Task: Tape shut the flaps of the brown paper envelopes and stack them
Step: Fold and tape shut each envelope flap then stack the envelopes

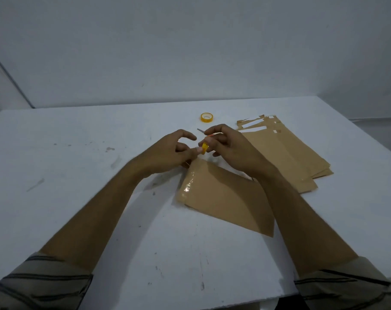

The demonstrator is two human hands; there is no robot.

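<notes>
On the white tabletop (55, 166), the left hand (172, 152) is curled, its fingertips pinching a small yellow piece (204, 148). This is blurred and is probably a second tape roll seen on edge. Behind it, well apart from both hands, a yellow ring of clear tape (205, 117) lies flat.

Just below the hands lies a flat brown paper envelope (230, 202), set at an angle. A strip of glossy clear tape (187, 186) already runs along its left edge, over the flap. The right hand (228, 145) grips a slim orange-handled cutting tool with a grey blade (200, 131), its tip pointing away and to the left. Further right, a stack of brown paper envelopes (286, 153) rests with its far flaps open and white strips showing.

The step in hand looks like cutting the tape free at the envelope's top corner. To do it well:
- Keep the tape taut between the pinch and the envelope.
- Cut close to the paper's edge so no tail hangs over.
- Keep the blade clear of the left fingertips.
- Rub the strip down flat before lifting the envelope.
</notes>
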